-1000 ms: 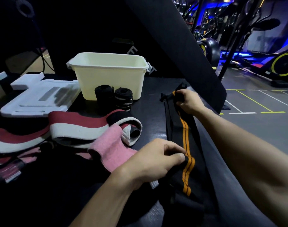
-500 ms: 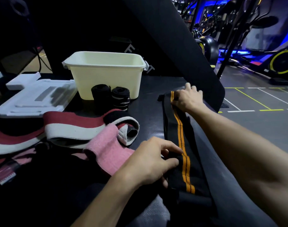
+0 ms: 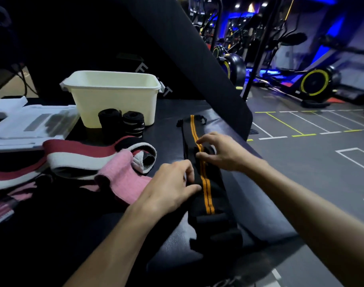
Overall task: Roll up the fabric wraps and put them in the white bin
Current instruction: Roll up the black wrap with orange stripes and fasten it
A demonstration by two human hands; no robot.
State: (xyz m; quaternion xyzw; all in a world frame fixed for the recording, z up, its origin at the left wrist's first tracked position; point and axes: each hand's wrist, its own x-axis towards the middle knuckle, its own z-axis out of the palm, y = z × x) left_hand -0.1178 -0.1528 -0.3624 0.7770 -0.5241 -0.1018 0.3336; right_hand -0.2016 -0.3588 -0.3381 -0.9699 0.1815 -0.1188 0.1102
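One black wrap with two orange stripes (image 3: 199,162) lay flat and long on the dark surface (image 3: 170,112), close to its right edge, where the padding dropped off to the gym floor (image 3: 313,154). The left hand (image 3: 168,189) pinched the wrap's left border with curled fingers and thumb. The right hand (image 3: 220,151) was over the middle of the wrap with fingers bent, and its fingertips touched the fabric; I could not tell if it really gripped.

Two rolled black wraps (image 3: 121,123) stood upright side by side, touching the front wall of the one white bin (image 3: 115,100); I could not see inside the bin. To the left were loose wraps in a heap: one red and white (image 3: 73,154), one pink (image 3: 123,175), and more in the shadow that I could not count. One white lid (image 3: 30,125) lay flat beside the bin.

Between the bin and the striped wrap there was a strip of bare surface. A dark slanted panel (image 3: 197,59) rose behind the wrap's far end.
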